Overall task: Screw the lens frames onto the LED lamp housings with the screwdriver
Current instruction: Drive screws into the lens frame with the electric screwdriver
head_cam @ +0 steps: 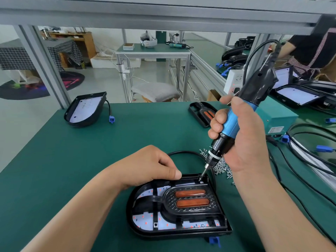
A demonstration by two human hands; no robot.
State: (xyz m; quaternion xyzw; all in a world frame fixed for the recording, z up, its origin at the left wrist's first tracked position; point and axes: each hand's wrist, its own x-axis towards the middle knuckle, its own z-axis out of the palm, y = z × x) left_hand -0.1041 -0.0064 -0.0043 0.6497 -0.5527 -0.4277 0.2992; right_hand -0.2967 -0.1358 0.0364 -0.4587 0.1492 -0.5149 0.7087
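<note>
The right hand is wrapped tight around the blue screwdriver. Its tip touches the far right corner of the lens frame, which sits in the black lamp housing on the green bench. The left hand has curled fingers and its thumb is on the housing's far edge. Whether it pinches anything cannot be seen.

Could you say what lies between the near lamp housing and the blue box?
Loose screws, partly hidden by the right hand, seen in the head view.
</note>
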